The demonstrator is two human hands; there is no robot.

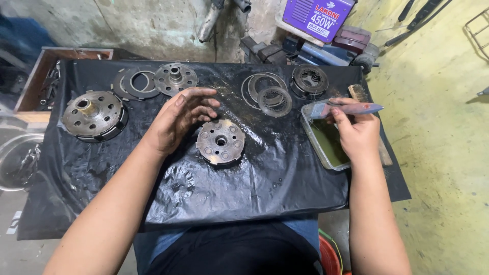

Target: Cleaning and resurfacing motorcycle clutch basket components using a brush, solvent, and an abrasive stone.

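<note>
My left hand (179,118), fingers spread, hovers just upper left of the round metal hub (220,141), while my right hand (355,128) pinches a paintbrush (342,108) over the tray (311,133).

This is a small mechanical repair workshop, rough and grimy. The surface (244,198) is covered with an oil-slicked black plastic sheet, and greasy metal engine parts lie spread across it: a round hub with bolt holes (220,142), a drum-shaped housing (93,115), thin friction rings (262,87) and a toothed basket (309,80). A shallow tray of murky green liquid (328,142) sits at the sheet's right edge, with a wire brush (359,92) beside it. A wooden box of tools (48,84) stands at the left, and a purple welding machine (317,16) rests against the stained, bare concrete wall (127,25). The floor (443,153) is dirty and yellowish.
</note>
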